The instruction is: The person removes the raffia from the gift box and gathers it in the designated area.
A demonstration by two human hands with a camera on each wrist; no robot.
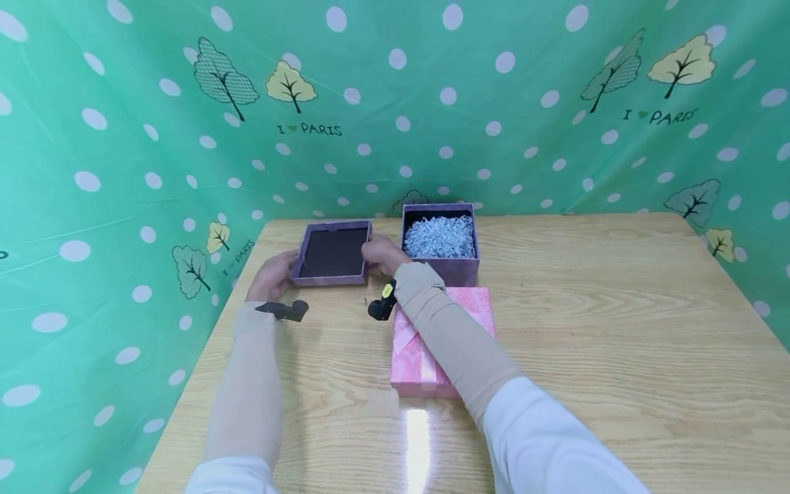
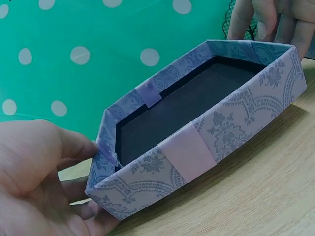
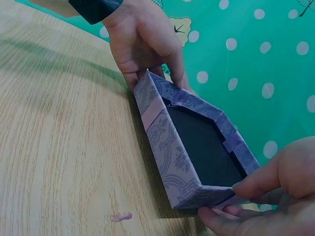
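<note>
A purple patterned gift box lid (image 1: 330, 280) lies with its black inside facing up at the back left of the table, a pale ribbon band crossing its wall (image 2: 231, 123). My left hand (image 1: 271, 276) grips the lid's left side, thumb at the rim and fingers beneath the edge in the left wrist view. On the opposite side, my right hand (image 3: 280, 191) pinches the lid's wall between thumb and fingers. The lid is slightly tilted, with part of its edge close over the tabletop.
Right of the lid stands an open purple box (image 1: 457, 269) filled with light blue shredded paper (image 1: 439, 237). In front of that box sits a pink gift box (image 1: 409, 367) with a ribbon, partly under my right forearm. A green dotted curtain (image 1: 395, 165) hangs behind the wooden table (image 1: 605, 329).
</note>
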